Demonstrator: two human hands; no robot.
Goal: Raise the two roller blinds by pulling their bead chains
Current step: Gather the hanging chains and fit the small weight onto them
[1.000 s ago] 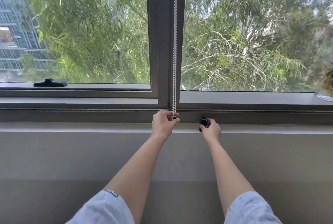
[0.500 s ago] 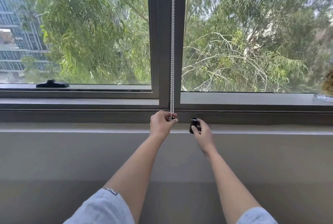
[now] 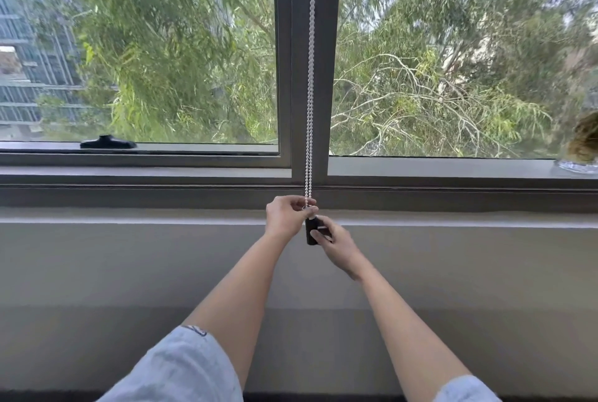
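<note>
The bead chain (image 3: 310, 77) hangs straight down the gray window post (image 3: 318, 61) in the middle of the view, running from 12 o'clock down to the hands. Its bottom loop sits just above the ledge (image 3: 129, 217). The left hand (image 3: 286, 218) pinches that loop between thumb and fingertip. At about 4 o'clock from it, touching it, the right hand (image 3: 336, 243) is curled around a small black holder (image 3: 312, 233) that sits right under the loop.

No blind shows in the glass, so I think the pulling may be done and the chain is being tucked into its holder. To do this well, keep the chain straight and a bit tight with the left hand, and hold the black piece still. Don't tug hard, or the loop may slip out

Far off at 9 o'clock a black window handle (image 3: 106, 142) lies on the sill
</note>
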